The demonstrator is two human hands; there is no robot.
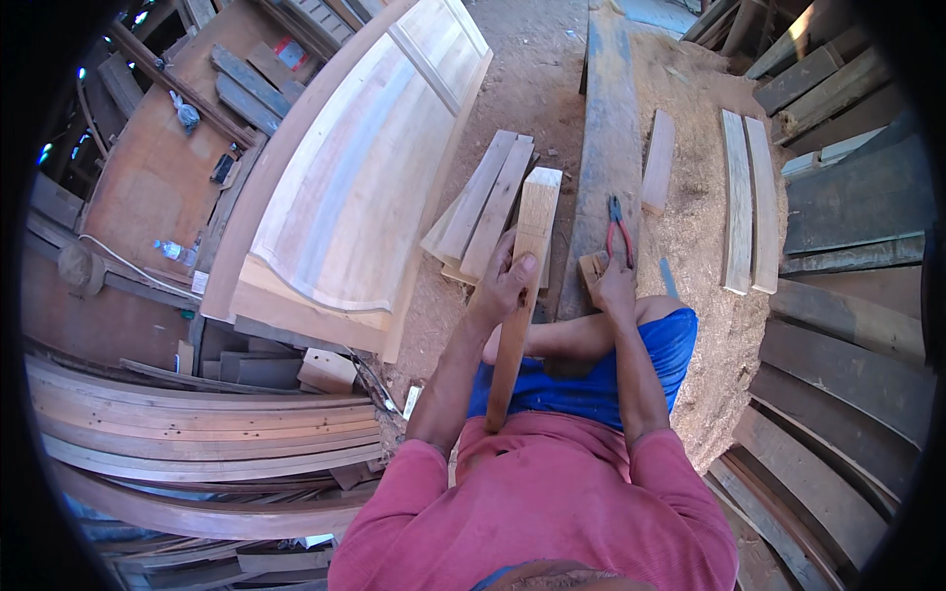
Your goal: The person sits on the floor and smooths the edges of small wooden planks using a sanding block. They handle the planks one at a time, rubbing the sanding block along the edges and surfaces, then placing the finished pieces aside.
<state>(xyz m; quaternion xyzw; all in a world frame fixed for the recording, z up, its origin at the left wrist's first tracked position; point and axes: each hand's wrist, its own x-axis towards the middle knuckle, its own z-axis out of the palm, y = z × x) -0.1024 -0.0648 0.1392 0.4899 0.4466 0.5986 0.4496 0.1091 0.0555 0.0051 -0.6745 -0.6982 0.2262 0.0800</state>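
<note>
My left hand is wrapped around a long squared piece of wood. Its pale sawn end points away from me, and its near end reaches my waist. To the right, my right hand is closed at the handles of a pair of pliers with red grips. The pliers' jaws point away from me over a long worn plank. A small wooden block touches the left side of that hand; whether the fingers also hold it, I cannot tell.
Several loose boards lie beyond my left hand. A large arched wooden panel stands at the left. Strips of wood rest on sawdust at the right, near stacked dark planks. Curved boards are piled at the lower left.
</note>
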